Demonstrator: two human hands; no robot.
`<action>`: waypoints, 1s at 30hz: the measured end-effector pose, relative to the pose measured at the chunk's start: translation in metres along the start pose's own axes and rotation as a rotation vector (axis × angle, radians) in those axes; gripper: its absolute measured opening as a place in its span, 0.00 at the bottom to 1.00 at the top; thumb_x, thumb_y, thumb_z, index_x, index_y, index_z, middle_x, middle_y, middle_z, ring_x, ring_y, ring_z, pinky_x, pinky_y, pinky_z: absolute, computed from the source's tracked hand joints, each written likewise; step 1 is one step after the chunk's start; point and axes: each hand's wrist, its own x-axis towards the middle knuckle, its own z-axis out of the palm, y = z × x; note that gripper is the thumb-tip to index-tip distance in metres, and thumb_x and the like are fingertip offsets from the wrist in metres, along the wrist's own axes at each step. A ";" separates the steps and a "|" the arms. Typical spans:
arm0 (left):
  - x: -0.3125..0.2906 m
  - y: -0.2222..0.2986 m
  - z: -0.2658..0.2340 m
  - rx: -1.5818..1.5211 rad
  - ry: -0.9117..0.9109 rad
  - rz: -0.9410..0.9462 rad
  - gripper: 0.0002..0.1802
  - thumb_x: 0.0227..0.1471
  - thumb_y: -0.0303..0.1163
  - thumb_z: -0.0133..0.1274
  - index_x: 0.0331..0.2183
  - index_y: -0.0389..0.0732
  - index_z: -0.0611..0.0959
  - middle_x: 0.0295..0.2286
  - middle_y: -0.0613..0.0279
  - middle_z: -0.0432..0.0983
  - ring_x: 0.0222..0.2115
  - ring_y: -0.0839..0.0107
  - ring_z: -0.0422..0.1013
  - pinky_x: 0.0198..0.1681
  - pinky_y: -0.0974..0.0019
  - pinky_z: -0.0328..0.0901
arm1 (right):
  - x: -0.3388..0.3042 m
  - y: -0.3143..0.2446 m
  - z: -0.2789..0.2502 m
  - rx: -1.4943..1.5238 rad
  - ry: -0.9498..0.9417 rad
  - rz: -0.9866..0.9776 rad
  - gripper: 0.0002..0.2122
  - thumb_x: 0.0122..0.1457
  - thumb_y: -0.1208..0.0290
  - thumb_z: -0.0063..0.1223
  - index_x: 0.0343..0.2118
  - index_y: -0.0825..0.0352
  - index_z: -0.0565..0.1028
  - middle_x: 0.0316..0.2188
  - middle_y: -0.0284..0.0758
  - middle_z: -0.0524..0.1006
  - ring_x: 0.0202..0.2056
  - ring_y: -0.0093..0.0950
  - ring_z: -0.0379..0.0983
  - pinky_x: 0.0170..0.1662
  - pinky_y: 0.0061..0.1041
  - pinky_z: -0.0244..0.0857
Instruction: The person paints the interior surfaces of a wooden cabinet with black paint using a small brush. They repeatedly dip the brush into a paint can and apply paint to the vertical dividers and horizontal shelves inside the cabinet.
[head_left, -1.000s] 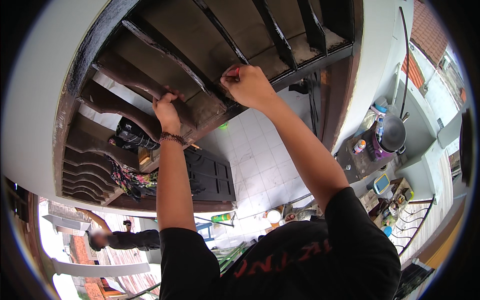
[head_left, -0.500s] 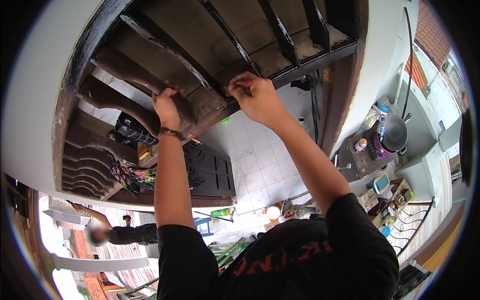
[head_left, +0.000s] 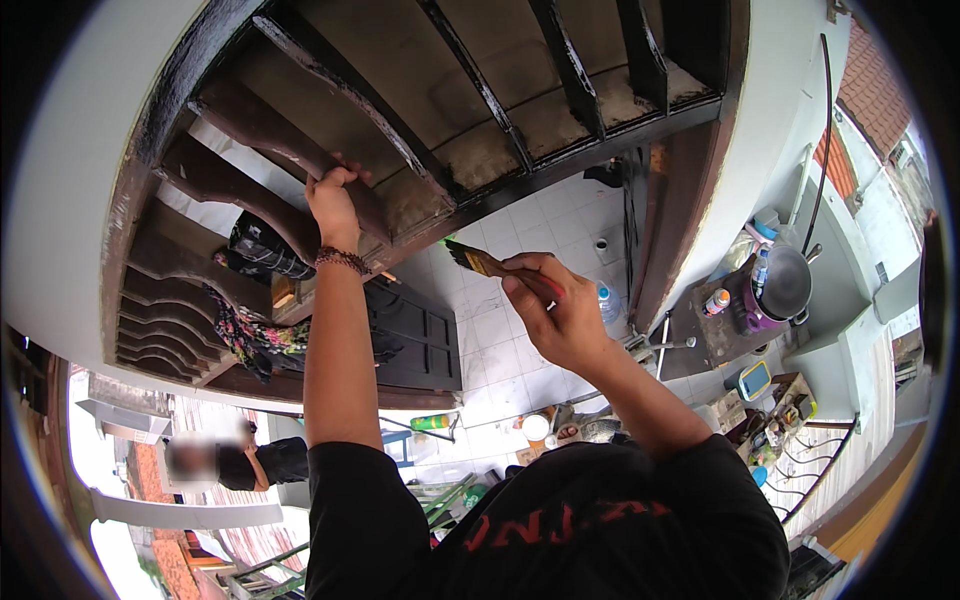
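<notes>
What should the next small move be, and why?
Probably raise the brush toward the brown slat that the left hand grips: the right hand holds the brush clear of it, and this slat is brown while the black slats stand farther right.

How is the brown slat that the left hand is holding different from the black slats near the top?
Colour: the brown slat is brown, while the black slats are very dark.
Shine: the black slats show pale, shiny-looking streaks; the brown slat looks duller.
Touch: the left hand grips the brown slat, but no hand touches the black slats.
Both are long and set in the same frame.
</notes>
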 end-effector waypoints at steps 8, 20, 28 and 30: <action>-0.005 0.005 0.006 -0.035 0.011 -0.018 0.19 0.37 0.19 0.46 0.38 0.31 0.74 0.27 0.51 0.72 0.28 0.55 0.73 0.35 0.56 0.69 | -0.123 0.140 -0.045 0.200 -0.127 0.643 0.12 0.62 0.68 0.55 0.44 0.70 0.75 0.27 0.37 0.80 0.24 0.21 0.76 0.29 0.21 0.69; -0.009 0.011 -0.004 -0.087 -0.085 -0.128 0.19 0.38 0.22 0.45 0.39 0.36 0.73 0.28 0.50 0.73 0.32 0.51 0.73 0.41 0.51 0.69 | -0.500 0.377 -0.244 -0.809 0.175 1.413 0.19 0.53 0.60 0.49 0.36 0.73 0.79 0.36 0.52 0.80 0.41 0.50 0.76 0.46 0.46 0.67; -0.007 0.014 0.002 -0.062 -0.073 -0.129 0.20 0.38 0.23 0.46 0.39 0.36 0.73 0.27 0.51 0.72 0.31 0.51 0.73 0.41 0.50 0.69 | -0.401 0.390 -0.209 -0.522 0.176 1.077 0.09 0.57 0.67 0.54 0.36 0.67 0.75 0.27 0.44 0.80 0.34 0.45 0.78 0.38 0.41 0.68; -0.006 0.010 0.000 -0.074 -0.039 -0.135 0.20 0.38 0.23 0.46 0.40 0.36 0.73 0.28 0.50 0.73 0.31 0.51 0.73 0.41 0.51 0.69 | -0.294 0.335 -0.155 -0.256 0.132 0.755 0.08 0.63 0.68 0.51 0.39 0.66 0.74 0.21 0.39 0.77 0.20 0.33 0.75 0.27 0.34 0.68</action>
